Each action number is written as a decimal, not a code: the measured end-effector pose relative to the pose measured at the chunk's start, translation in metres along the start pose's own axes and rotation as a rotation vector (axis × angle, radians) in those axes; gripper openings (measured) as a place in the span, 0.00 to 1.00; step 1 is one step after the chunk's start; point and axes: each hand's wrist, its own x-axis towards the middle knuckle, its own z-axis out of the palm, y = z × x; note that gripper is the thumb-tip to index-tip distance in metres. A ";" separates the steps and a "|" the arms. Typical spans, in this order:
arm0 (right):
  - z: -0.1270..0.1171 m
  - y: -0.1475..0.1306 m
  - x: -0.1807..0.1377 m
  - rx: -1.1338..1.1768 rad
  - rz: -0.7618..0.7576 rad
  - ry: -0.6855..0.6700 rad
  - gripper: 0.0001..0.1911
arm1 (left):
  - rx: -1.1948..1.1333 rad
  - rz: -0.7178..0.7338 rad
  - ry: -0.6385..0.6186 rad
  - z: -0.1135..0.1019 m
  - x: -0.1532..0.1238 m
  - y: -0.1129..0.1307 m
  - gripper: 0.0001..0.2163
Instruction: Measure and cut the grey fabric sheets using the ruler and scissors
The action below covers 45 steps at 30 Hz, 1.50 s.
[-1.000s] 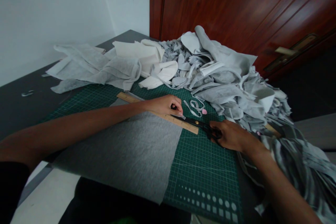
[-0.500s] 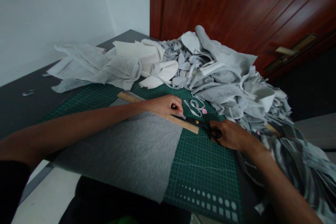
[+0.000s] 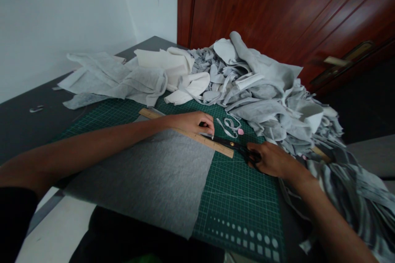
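Observation:
My right hand is closed round the handles of black scissors. Their blades point left, along the far edge of a wooden ruler. My left hand is at the blade tips, thumb and finger pinched on a thin edge strip of grey fabric, mostly hidden by the fingers. The ruler lies slantwise on the grey fabric sheet, its right end reaching past the sheet. Beneath them is a green cutting mat with a grid.
A large heap of grey and white fabric scraps covers the back right. Pale cloth pieces lie back left. A curled strip and a pink disc are behind the scissors. Striped cloth hangs at right.
The left fingertips have shifted slightly at the blade tips, and less of the pinched strip shows. The right hand, ruler and fabric sheet stay nearly where they were.

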 end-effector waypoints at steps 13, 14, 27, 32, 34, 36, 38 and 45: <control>0.001 0.001 0.000 0.035 -0.015 0.018 0.07 | 0.069 0.003 -0.054 -0.016 -0.011 0.003 0.08; 0.001 0.001 0.000 0.035 -0.015 0.020 0.07 | 0.073 0.010 -0.043 -0.015 -0.011 0.003 0.08; 0.000 0.000 -0.001 0.043 -0.014 0.006 0.07 | 0.058 0.016 -0.006 -0.013 -0.009 -0.001 0.08; 0.000 0.003 0.000 0.039 -0.025 -0.001 0.06 | 0.039 0.002 0.005 -0.012 -0.009 0.001 0.07; 0.000 0.002 0.000 0.041 -0.028 0.002 0.06 | 0.044 -0.010 0.002 -0.012 -0.009 0.001 0.08; 0.000 0.002 0.000 0.037 -0.029 0.006 0.06 | 0.048 -0.010 -0.001 -0.012 -0.010 0.001 0.09; 0.001 0.002 0.000 0.037 -0.028 0.009 0.06 | 0.047 -0.001 -0.006 -0.012 -0.010 0.000 0.08; 0.002 0.005 0.000 0.038 -0.026 0.005 0.06 | 0.047 0.010 -0.005 -0.012 -0.009 -0.003 0.08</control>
